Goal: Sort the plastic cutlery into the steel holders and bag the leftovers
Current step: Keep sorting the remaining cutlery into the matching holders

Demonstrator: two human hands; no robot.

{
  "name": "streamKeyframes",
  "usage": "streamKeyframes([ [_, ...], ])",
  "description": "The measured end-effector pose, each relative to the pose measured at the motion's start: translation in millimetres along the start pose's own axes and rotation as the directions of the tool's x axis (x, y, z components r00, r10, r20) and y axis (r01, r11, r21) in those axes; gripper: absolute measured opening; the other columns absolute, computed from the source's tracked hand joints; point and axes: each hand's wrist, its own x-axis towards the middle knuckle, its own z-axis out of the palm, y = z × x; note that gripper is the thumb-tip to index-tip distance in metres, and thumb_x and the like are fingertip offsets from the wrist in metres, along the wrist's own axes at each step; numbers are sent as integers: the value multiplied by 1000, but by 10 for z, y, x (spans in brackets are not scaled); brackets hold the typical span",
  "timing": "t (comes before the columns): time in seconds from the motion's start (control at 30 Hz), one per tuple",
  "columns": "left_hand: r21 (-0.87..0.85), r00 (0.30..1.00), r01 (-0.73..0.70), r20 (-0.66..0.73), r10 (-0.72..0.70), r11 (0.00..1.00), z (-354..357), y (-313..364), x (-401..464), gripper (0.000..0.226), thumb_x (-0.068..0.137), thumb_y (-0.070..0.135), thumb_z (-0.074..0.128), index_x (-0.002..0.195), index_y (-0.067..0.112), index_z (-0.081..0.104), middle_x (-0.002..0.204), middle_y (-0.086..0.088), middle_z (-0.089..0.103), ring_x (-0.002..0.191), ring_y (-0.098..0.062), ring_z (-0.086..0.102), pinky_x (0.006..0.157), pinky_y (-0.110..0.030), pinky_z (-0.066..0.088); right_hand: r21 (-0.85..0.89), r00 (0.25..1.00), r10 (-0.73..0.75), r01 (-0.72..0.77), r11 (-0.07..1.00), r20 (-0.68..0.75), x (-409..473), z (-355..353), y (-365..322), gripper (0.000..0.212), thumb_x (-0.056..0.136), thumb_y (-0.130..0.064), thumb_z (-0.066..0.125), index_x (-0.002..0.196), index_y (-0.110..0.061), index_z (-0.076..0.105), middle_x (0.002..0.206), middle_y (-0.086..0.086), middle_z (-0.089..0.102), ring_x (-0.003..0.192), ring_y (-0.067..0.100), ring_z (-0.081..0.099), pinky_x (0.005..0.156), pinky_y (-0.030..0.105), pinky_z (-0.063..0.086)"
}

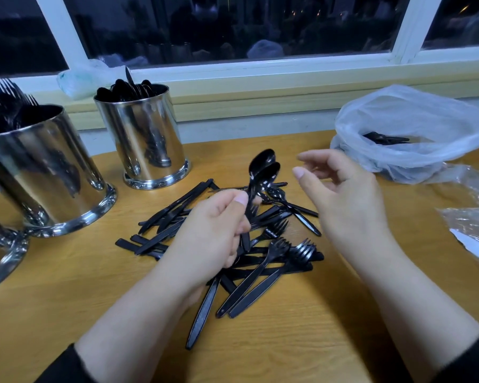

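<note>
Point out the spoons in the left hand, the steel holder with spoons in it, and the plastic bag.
spoons (263, 167), head view, on the bowls above the fist.
steel holder (141, 134), head view, on its front wall.
plastic bag (398, 106), head view, on its back rim.

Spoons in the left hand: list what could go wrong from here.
1. The left hand grips two spoons low on their handles, so one may slip out.
2. The spoon holder already looks packed to the rim; pushing more in could be awkward.
3. The loose pile mixes forks and knives, so neighbours may snag.
</note>
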Motion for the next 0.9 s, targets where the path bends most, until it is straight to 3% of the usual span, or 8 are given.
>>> streamKeyframes([
  [0.07,-8,999,-17,-50,16,1000,-28,-6,14,25,107,37,49,111,25,71,62,9,44,47,-10,26,43,-24,23,-233,995,72,-55,971,66,83,-107,158,17,95,-27,69,112,-25,71,100,-11,65,86,2,57,71,6,39],
  [0.13,-30,995,-33,-95,30,999,-53,-16,26,22,106,35,53,107,21,70,62,9,45,47,-10,26,42,-22,24,-499,950,220,-84,862,220,122,-170,287,27,95,-32,68,121,-26,70,107,-12,62,92,8,56,77,18,39],
  [0.2,-45,992,-38,-126,32,998,-70,-33,41,22,106,33,53,101,16,67,63,7,44,46,-10,26,40,-21,24,-610,882,360,-110,784,303,115,-170,348,34,95,-35,69,128,-28,67,115,-9,61,104,14,56,83,25,38],
  [0.27,-43,989,-33,-145,26,999,-74,-49,52,23,107,32,51,96,15,63,64,4,43,46,-10,26,40,-21,24,-630,873,386,-125,766,297,111,-148,375,31,95,-33,69,125,-27,69,113,-8,62,104,16,55,83,25,38],
  [0.47,-29,983,-39,-179,33,999,-64,-68,64,28,108,36,47,96,14,62,62,3,36,49,-12,24,44,-25,21,-613,870,432,-210,762,240,116,-153,391,7,95,-27,69,99,-25,74,85,-12,63,83,12,58,70,28,40],
  [0.67,-67,978,-43,-206,29,997,-56,-92,69,29,109,37,46,101,16,64,61,4,34,50,-12,23,46,-29,21,-610,878,430,-228,759,208,119,-180,351,12,97,-29,63,88,-26,71,81,-5,65,72,8,56,57,23,42],
  [0.8,-153,977,-29,-211,-4,988,-54,-81,77,26,107,38,49,106,17,65,63,5,33,50,-11,22,46,-28,20,-326,944,316,-271,906,94,107,-198,260,12,90,-25,62,80,-21,67,72,-1,68,71,23,63,58,30,43],
  [0.9,-192,979,-17,-204,-23,981,-61,-84,80,27,108,36,47,103,14,62,63,3,34,49,-11,23,43,-26,22,-53,980,200,-199,979,18,62,-157,100,14,92,-23,64,79,-23,66,72,0,70,73,23,65,64,34,49],
])
